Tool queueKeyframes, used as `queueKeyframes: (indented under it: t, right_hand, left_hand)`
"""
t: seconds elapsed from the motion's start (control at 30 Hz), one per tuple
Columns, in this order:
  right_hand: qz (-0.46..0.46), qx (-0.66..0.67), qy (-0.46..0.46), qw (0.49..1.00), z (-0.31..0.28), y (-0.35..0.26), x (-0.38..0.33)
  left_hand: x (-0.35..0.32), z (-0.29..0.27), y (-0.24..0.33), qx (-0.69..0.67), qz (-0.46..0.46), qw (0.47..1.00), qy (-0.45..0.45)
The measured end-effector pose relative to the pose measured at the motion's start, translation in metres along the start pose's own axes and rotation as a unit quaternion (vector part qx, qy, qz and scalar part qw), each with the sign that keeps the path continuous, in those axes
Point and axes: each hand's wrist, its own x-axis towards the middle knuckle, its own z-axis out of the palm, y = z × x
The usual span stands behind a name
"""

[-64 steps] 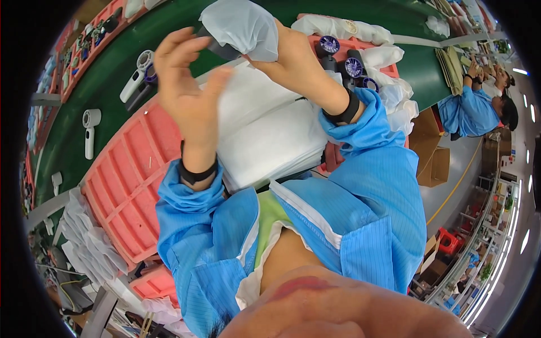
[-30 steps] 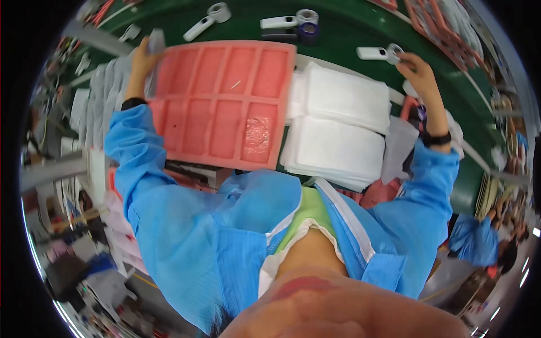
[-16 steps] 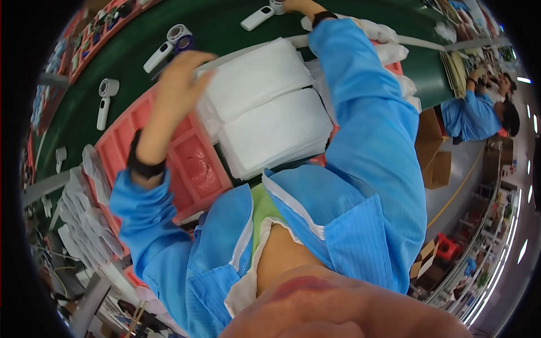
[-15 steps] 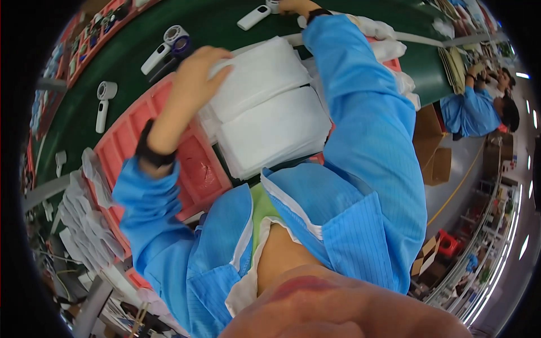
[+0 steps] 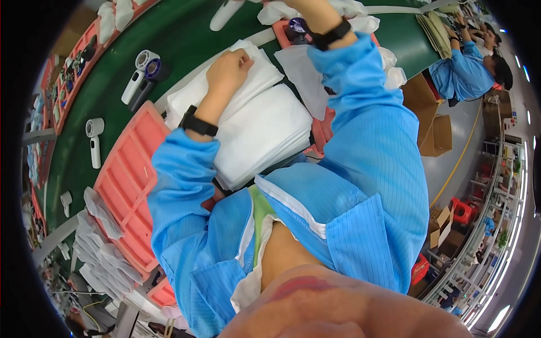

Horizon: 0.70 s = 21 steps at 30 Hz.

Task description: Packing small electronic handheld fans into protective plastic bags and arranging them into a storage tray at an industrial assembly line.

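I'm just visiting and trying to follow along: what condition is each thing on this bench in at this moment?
Left hand: palm down, fingers bent, resting on the upper stack.
Right hand: out of view past the top edge.
Upper stack of white bags: lying flat under the hand.
Lower stack of white bags: flat, untouched.
Pink tray: lying flat, compartments bare.
White handheld fans: lying on the green belt.

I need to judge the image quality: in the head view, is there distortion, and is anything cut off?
Head view: strong fisheye bending, black corners around the round picture; lighting even. The left hand on the white sheet stack is sharp; the right hand leaves the top edge, only its black wristband showing.
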Motion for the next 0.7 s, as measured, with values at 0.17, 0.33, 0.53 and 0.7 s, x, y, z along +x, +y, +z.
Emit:
queueKeyframes:
  t: [0.17,0.33,0.53,0.7]
  right_hand:
    - [-0.147,-0.04,0.018,0.988,-0.046,-0.001,-0.033]
    - [-0.03,0.041,-0.099,0.994,-0.039,-0.047,-0.067]
    - [-0.174,-0.002,-0.08,0.982,-0.005,-0.008,-0.061]
    - [-0.217,0.02,-0.066,0.974,0.021,-0.023,-0.068]
  left_hand:
    - [-0.006,-0.026,-0.018,-0.225,0.046,0.971,0.061]
    - [-0.03,-0.065,-0.009,-0.364,0.002,0.926,0.105]
    - [-0.043,-0.084,-0.001,-0.439,-0.041,0.862,0.252]
    - [-0.05,-0.104,0.021,-0.472,-0.019,0.828,0.303]
